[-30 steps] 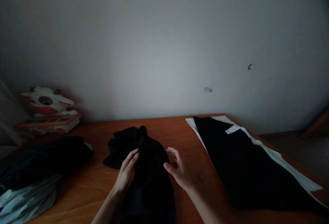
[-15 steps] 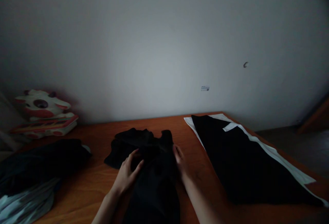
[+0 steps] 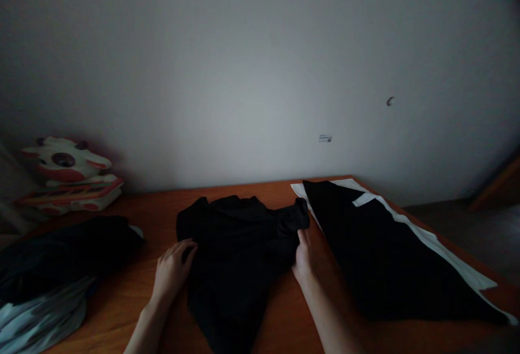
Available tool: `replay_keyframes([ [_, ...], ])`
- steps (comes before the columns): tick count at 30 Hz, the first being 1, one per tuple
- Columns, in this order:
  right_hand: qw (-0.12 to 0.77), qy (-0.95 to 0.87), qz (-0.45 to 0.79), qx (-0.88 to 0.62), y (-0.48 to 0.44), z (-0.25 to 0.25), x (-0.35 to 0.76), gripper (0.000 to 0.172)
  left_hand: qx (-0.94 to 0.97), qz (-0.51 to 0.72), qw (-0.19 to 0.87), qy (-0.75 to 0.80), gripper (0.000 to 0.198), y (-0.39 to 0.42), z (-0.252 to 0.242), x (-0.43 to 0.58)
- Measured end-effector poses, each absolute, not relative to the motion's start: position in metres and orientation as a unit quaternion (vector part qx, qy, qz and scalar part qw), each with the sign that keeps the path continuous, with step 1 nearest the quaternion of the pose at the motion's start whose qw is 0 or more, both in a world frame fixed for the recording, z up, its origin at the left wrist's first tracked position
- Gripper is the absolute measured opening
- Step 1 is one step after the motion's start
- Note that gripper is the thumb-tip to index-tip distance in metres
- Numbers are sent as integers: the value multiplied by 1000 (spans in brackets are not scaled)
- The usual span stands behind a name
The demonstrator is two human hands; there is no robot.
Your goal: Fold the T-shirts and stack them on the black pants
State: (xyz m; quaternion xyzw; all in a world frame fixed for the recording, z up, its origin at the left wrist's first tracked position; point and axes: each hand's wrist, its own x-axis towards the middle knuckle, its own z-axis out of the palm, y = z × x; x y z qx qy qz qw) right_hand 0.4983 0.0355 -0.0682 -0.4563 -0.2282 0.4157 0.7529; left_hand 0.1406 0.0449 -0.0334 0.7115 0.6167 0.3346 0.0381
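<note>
A black T-shirt [image 3: 239, 256] is spread on the wooden table in front of me, its neckline toward the wall and its lower part narrowing in folds toward me. My left hand [image 3: 173, 267] is closed at its left edge, thumb and fingers pinching the cloth below the shoulder. On the other side my right hand [image 3: 303, 251] grips the right sleeve, which bunches up above the fingers. Some of the right fingers are hidden by the fabric.
The wooden table [image 3: 142, 213] meets a pale wall. To the right lie flat black and white clothes [image 3: 390, 262]. A dark and grey heap of clothes [image 3: 60, 256] is at the left, with a cow-shaped toy keyboard [image 3: 73, 175] behind it.
The black T-shirt has gone from bunched to spread wider. My left hand has moved left to its edge, and my right hand has moved right with the sleeve.
</note>
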Motion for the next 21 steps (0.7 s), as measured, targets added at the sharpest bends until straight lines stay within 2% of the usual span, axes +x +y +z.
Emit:
replay_keyframes([
  [2,738,-231,387,-502,36,-68,496,55,689,382,32,615,31,41,-29,146],
  [4,722,-244,343,-549,33,-67,489,55,671,432,85,597,33,34,-22,162],
  [7,691,-361,278,-562,19,-58,469,49,637,488,275,530,47,19,-12,192],
  [9,639,-515,271,-503,5,-48,454,38,608,497,391,480,60,9,-9,209],
  [12,561,-664,291,-400,-12,-32,437,29,553,464,481,498,73,0,-10,222],
  [16,581,-644,300,-395,-14,-28,434,36,500,425,517,549,56,0,-12,222],
  [19,632,-570,288,-439,-8,-34,437,36,486,474,471,563,37,9,-13,215],
  [21,637,-550,276,-464,-5,-37,439,32,492,497,428,572,32,16,-14,209],
])
